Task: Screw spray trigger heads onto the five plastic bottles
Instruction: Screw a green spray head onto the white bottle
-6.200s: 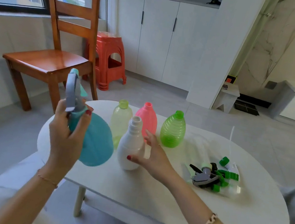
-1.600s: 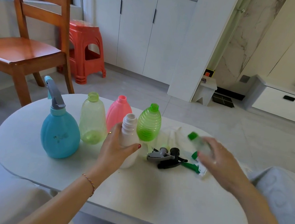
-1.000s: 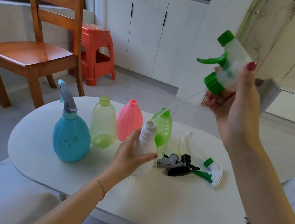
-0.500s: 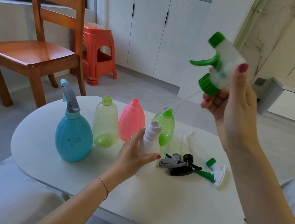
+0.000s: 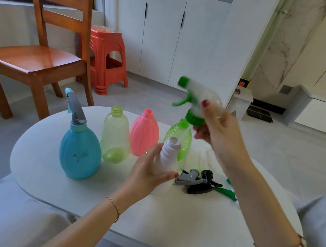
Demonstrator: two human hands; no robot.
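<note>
My left hand (image 5: 149,170) grips the white bottle (image 5: 167,157), upright on the white table (image 5: 175,219). My right hand (image 5: 217,131) holds a white-and-green trigger head (image 5: 195,100) just above the bottle's open neck, its thin dip tube reaching down into that neck. The blue bottle (image 5: 80,149) at the left carries a grey trigger head (image 5: 75,109). The yellow-green bottle (image 5: 115,137), pink bottle (image 5: 144,133) and green ribbed bottle (image 5: 179,138) stand open-necked behind. Loose grey and black trigger heads (image 5: 198,180) lie to the right of the white bottle.
A green-handled trigger head (image 5: 228,193) lies partly hidden behind my right forearm. A wooden chair (image 5: 39,57) and a red stool (image 5: 106,56) stand beyond the table's left end. Grey cushions flank the table near me.
My right hand has lowered the white-and-green trigger head from head height to just above the white bottle, bringing the tube into its neck. My left hand has kept hold of the bottle.
</note>
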